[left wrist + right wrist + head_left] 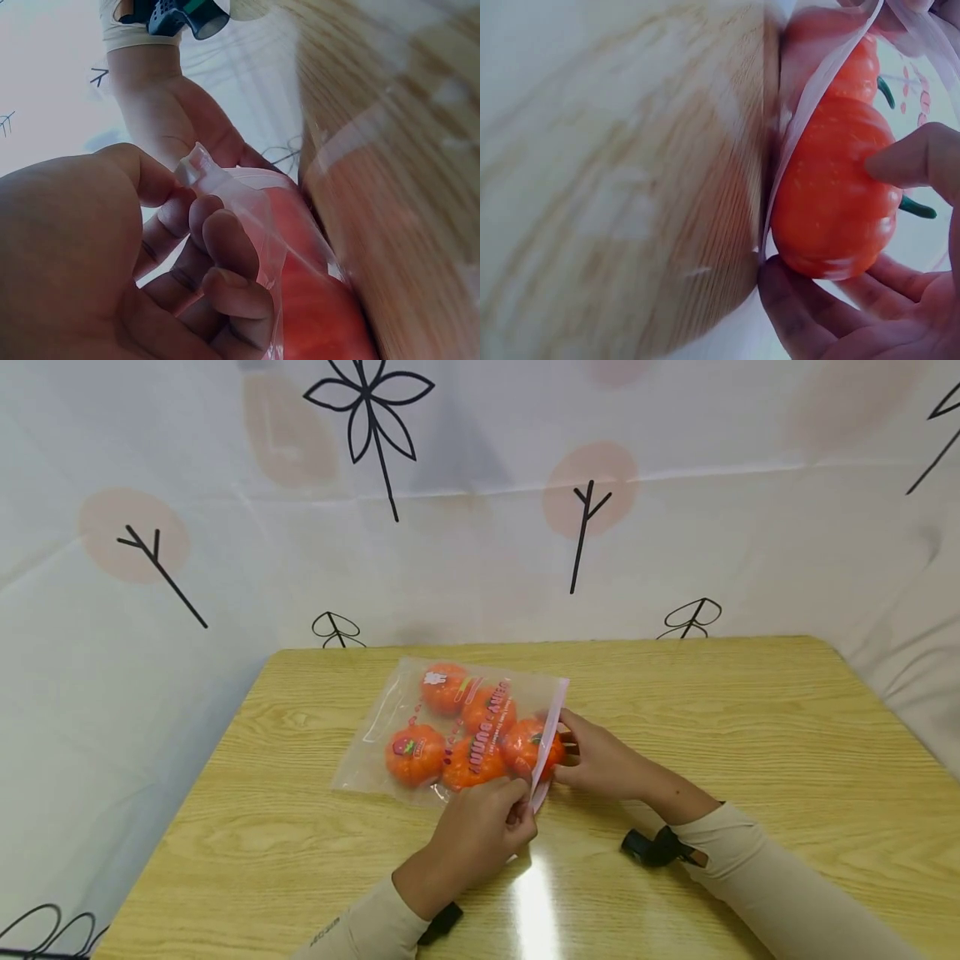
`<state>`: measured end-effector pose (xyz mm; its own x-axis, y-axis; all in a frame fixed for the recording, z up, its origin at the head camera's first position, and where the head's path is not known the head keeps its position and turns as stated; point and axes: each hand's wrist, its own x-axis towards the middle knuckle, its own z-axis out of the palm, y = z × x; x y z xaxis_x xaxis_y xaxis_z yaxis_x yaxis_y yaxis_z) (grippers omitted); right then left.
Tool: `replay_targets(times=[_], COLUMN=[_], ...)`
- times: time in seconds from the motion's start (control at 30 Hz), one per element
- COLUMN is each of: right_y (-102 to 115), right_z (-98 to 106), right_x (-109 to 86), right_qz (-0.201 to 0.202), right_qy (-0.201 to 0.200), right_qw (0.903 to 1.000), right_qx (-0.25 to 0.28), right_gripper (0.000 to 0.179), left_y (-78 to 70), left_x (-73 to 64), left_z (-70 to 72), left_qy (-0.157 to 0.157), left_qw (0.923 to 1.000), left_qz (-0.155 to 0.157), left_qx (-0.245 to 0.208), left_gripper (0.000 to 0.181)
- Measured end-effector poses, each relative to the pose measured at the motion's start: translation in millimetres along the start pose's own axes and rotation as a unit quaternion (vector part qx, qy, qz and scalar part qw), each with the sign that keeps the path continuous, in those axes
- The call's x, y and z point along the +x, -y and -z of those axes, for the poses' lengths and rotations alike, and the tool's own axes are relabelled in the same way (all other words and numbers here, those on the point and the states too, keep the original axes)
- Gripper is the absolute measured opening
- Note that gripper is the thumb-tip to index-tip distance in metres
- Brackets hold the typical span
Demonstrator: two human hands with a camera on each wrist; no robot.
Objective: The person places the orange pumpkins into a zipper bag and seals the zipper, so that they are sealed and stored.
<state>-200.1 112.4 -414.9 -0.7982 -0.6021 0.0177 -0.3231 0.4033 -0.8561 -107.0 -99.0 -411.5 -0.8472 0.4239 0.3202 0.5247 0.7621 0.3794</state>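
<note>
A clear zip bag (375, 760) with pink printing lies on the table and holds several small orange pumpkins (415, 755). Its pink-edged mouth faces right. My left hand (483, 827) pinches the near corner of that mouth between thumb and forefinger; in the left wrist view the plastic (217, 176) rises from the fingertips. At the opening, my right hand (603, 760) grips the rightmost pumpkin (832, 187), thumb on one side and fingers on the other. This pumpkin has a curved green stem and sits partly within the bag mouth. Another pumpkin (855, 71) is behind it.
The wood-grain table (750, 718) extends around the bag, with a glare spot near its front. Behind it hangs a pale cloth (480, 552) with plant drawings. Black wrist devices (651, 847) are worn at both sleeves.
</note>
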Motion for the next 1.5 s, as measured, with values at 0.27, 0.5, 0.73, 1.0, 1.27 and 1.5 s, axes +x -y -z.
replay_targets(times=[0.27,0.5,0.73,1.0,1.27,1.5], right_y=[1.2,-0.1,1.1,0.4,-3.1,-1.0], right_z=[-0.1,-2.8,-6.3,-4.7,-4.6,-6.8], right_x=[-0.3,0.2,0.8,0.8,1.7,1.3], right_qz=[0.022,0.038,0.015,-0.012,-0.015,-0.012], right_qy=[-0.001,-0.015,-0.035,-0.033,-0.038,-0.049], right_qw=[0.9996,0.9987,0.9984,0.9990,0.9989,0.9983], right_qx=[-0.015,-0.029,-0.042,-0.028,-0.023,-0.030], right_gripper=[0.065,0.062,0.063,0.059,0.050,0.051], left_y=[-1.4,-2.1,-2.0,-2.1,-1.1,-0.3], left_x=[-1.5,-2.6,-2.5,-1.5,-2.0,-1.5], left_z=[-2.2,-4.1,-3.4,-1.8,-2.3,-2.7], left_qy=[-0.027,-0.047,-0.042,-0.031,-0.030,-0.027], left_qw=[0.9988,0.9971,0.9975,0.9983,0.9984,0.9987], left_qz=[-0.009,-0.020,-0.024,-0.019,-0.019,-0.022], left_qx=[0.039,0.056,0.051,0.047,0.044,0.037], left_gripper=[0.018,0.019,0.019,0.019,0.017,0.017])
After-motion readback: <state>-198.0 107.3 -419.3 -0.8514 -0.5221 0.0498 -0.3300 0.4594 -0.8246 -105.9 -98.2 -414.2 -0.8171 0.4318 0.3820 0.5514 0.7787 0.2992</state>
